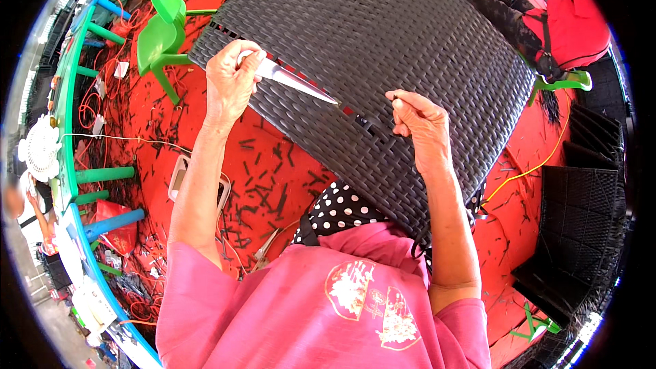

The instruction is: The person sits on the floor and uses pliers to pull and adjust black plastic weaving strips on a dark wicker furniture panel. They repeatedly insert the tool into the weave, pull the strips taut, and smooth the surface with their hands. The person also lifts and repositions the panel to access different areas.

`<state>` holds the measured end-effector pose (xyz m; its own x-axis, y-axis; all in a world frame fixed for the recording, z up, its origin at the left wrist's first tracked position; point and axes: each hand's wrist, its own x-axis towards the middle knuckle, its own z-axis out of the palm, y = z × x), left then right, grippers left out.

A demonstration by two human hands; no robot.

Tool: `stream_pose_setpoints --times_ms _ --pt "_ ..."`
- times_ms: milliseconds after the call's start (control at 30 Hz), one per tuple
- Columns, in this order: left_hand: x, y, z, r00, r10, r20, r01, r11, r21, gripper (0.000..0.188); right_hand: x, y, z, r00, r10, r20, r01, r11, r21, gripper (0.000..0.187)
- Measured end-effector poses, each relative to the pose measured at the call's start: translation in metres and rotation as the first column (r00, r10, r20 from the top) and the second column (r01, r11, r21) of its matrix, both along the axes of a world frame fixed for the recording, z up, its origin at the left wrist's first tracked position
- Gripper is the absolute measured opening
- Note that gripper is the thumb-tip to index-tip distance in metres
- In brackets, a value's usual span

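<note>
My left hand (231, 82) is closed round the handle of a white tool with a long, tapering pointed blade (301, 83). Fingers hide most of the handle, so I cannot tell scissors from a knife. The blade's tip rests at a row of gaps in a black woven wicker panel (383, 34); red shows through some gaps. Over the panel, to the right of the tip, my right hand (422, 121) is closed in a pinch. A small dark piece, like the end of a black strip (390, 96), shows at its fingertips.
Black strip scraps (263, 191) litter the red floor (198, 119). A green chair (160, 41) stands at the far left, with cords beyond it. Black woven pieces (577, 212) stand at right, beside a yellow cord (526, 174). A person in red (574, 27) sits at the far right.
</note>
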<state>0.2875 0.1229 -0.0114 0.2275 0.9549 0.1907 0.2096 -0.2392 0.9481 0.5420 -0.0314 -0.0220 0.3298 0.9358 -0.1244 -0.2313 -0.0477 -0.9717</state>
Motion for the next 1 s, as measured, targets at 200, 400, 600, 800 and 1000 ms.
stream_pose_setpoints --times_ms 200,400,600,800,1000 --pt "0.009 0.009 -0.015 0.999 -0.049 0.005 0.049 0.994 -0.102 0.012 -0.011 0.009 -0.012 0.964 0.142 0.224 -0.128 0.989 -0.076 0.014" --pt "-0.005 0.030 -0.045 0.994 -0.015 0.112 0.062 0.900 -0.432 0.012 -0.025 0.019 -0.014 0.846 0.253 0.469 -0.105 0.942 -0.318 0.026" --pt "0.007 0.042 -0.051 0.996 -0.050 0.072 0.078 0.883 -0.464 0.012 -0.024 0.024 -0.018 0.787 0.214 0.578 -0.043 0.955 -0.295 0.022" --pt "0.014 0.042 -0.060 0.992 -0.088 0.088 0.112 0.937 -0.331 0.013 -0.033 0.032 -0.017 0.706 0.241 0.666 -0.015 0.945 -0.326 0.019" --pt "0.013 0.039 -0.065 0.994 -0.066 0.084 0.091 0.935 -0.342 0.015 -0.037 0.037 -0.019 0.668 0.249 0.701 0.032 0.932 -0.361 0.018"
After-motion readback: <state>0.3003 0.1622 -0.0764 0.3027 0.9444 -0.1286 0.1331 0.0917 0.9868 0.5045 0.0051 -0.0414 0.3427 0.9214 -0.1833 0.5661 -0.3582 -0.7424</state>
